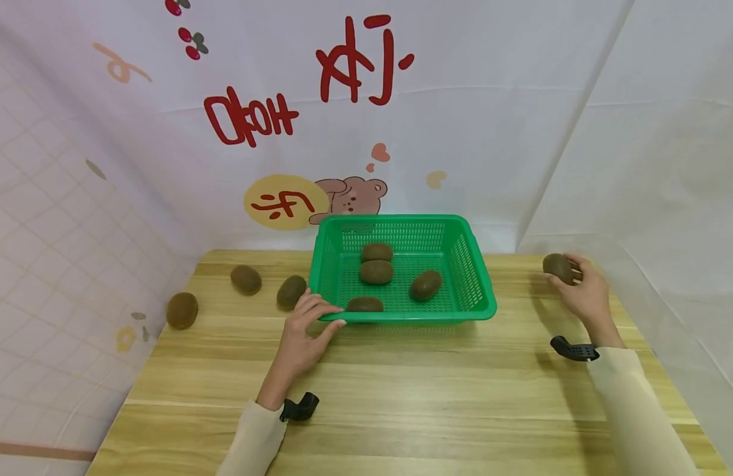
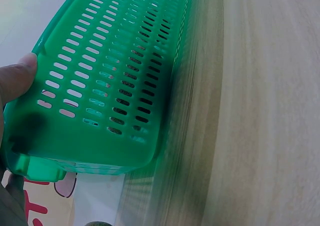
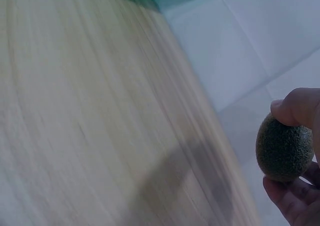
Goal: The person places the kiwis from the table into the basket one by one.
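A green plastic basket [image 1: 402, 316] with slotted walls stands at the back middle of the table, several brown kiwis inside it. My left hand [image 1: 303, 332] grips its front left corner; in the left wrist view the thumb [image 2: 20, 78] lies against the outer wall near the rim. Far to the right, my right hand [image 1: 587, 294] holds a kiwi [image 1: 558, 268] between thumb and fingers. The right wrist view shows that kiwi [image 3: 284, 148] raised off the table, its far side partly covered by the hand.
Left of the basket, three loose kiwis lie on the wooden table [image 1: 402, 396]: one near the basket corner [image 1: 291, 292], another farther left [image 1: 245, 280], the last by the left edge [image 1: 182, 311]. A printed white cloth [image 1: 479, 132] hangs behind.
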